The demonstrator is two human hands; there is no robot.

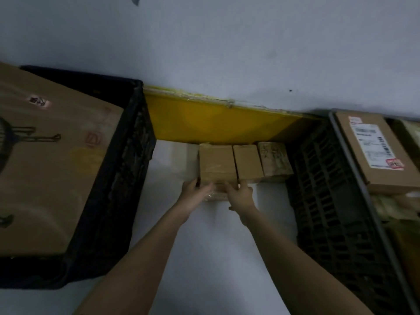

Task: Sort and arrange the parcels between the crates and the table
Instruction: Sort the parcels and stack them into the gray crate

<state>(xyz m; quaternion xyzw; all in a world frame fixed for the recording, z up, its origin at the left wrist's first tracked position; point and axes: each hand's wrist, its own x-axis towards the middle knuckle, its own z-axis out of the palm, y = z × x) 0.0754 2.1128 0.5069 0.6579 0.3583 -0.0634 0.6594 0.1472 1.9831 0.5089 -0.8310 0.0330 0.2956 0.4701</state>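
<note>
Both the left hand [193, 196] and the right hand [238, 196] curl their fingers round the small brown cardboard parcel [217, 164], at twelve o'clock on the white worktop [204, 246].

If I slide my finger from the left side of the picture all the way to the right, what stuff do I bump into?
Big cardboard box in the black crate → left small parcel, held by both hands → middle small parcel → taped small parcel → dark crate → labelled parcel.

Our hands at the parcel row

Our left hand [193, 192] and right hand [239, 194] gripped the leftmost box [217, 162] between two crates [118, 178].
</note>
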